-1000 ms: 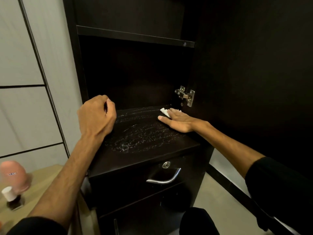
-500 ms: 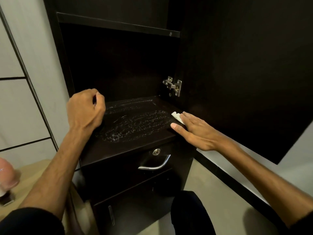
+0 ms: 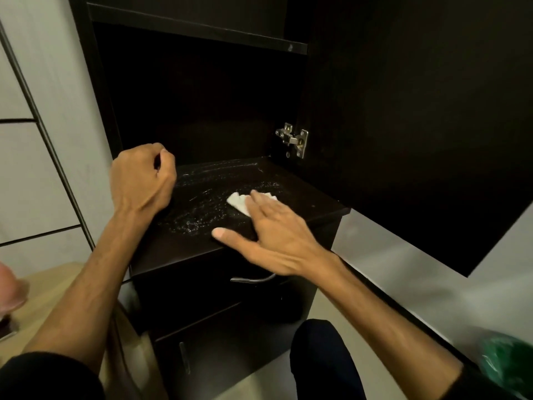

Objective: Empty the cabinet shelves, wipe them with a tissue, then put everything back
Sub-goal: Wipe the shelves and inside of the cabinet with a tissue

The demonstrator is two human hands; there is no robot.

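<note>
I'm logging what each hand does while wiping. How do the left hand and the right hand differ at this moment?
The left hand is curled into a loose fist at the shelf's left edge; the right hand lies flat with straight fingers. The right hand presses a white tissue onto the shelf; the left hand shows nothing in it. Both reach over the same dusty shelf.

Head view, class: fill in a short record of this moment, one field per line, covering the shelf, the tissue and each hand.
shelf: dark, streaked with whitish specks, nothing stored on it
tissue: white, flat on the shelf
right hand: fingers straight, pressing the tissue down
left hand: curled loosely at the shelf's left edge, no object visible in it
door hinge: metal, right of the shelf
</note>
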